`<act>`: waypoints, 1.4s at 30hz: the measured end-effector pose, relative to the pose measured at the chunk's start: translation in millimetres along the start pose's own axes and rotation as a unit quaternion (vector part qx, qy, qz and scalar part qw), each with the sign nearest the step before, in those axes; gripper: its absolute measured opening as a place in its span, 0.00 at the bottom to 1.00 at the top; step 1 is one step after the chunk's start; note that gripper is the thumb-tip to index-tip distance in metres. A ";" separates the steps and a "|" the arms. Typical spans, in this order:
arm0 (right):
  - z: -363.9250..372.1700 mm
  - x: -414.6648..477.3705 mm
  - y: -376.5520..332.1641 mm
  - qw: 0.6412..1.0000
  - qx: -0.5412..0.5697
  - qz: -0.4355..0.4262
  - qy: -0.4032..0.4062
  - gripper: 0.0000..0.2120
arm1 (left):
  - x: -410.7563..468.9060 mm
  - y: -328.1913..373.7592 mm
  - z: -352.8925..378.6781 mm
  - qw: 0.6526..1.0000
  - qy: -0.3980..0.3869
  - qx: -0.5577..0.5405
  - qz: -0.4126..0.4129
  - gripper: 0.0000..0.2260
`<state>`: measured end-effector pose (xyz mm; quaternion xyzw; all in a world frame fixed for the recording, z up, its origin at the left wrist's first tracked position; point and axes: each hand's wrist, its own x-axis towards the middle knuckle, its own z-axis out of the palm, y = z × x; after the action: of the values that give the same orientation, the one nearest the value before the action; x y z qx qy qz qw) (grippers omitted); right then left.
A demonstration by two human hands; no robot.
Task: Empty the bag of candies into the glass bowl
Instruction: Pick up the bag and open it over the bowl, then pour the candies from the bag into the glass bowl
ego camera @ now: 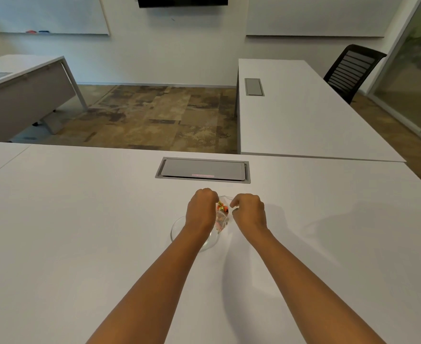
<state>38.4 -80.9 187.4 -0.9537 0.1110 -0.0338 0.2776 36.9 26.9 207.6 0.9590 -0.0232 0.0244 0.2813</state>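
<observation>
Tabletop (pixel 80 232), smooth, matte and white, spreads wide and bare on every side of the hands, with its far edge running just behind a grey rectangular cable hatch (pixel 202 170) set flush into the surface. Between the hatch and the person, the left hand (pixel 200 211) and right hand (pixel 250 212) hang close together above the surface, knuckles up. Both sets of fingers are curled in and pinching the upper edges of a small, crinkled clear plastic bag of candies (pixel 222 217), which hangs between them; red and gold wrappers show through the film. Whether the bag's mouth is open is hard to tell from here. Below and partly hidden by the left wrist sits a round clear glass bowl (pixel 179 228), its thin rim showing to the left; the bag's lower end hangs at the bowl's right edge. Beyond, patchy brown floor (pixel 155 115) separates other white desks.
</observation>
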 end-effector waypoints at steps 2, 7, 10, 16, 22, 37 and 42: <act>0.4 -1.8 0.1 0.999 0.035 0.002 0.015 0.08 | -1.8 -1.9 -0.2 1.000 0.025 -0.009 0.009 0.10; 2.0 -0.8 2.7 0.987 0.160 0.015 -0.006 0.13 | -1.5 -1.5 -3.4 0.996 0.067 -0.066 -0.009 0.12; 1.5 2.6 12.9 0.948 0.313 0.031 -0.036 0.13 | 0.7 -3.7 -6.9 0.991 0.093 -0.094 -0.008 0.11; 9.2 7.5 42.1 0.931 0.338 0.055 -0.131 0.18 | 4.2 -6.5 -18.1 0.979 0.121 -0.166 0.003 0.10; 17.4 6.2 45.1 0.931 0.335 0.007 -0.145 0.12 | 6.3 -14.8 -24.6 0.965 0.115 -0.236 -0.004 0.06; 19.8 2.5 36.5 0.954 0.284 -0.038 -0.088 0.04 | -9.1 -76.6 8.7 0.910 0.118 -0.328 -0.225 0.10; 25.6 3.4 23.6 0.975 0.195 -0.085 -0.070 0.04 | -18.9 -88.2 17.2 0.878 0.097 -0.388 -0.263 0.16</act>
<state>40.4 -87.7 153.2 -0.8871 0.0008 -0.0110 0.4615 23.7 92.4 144.5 0.7363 0.2495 0.0315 0.6281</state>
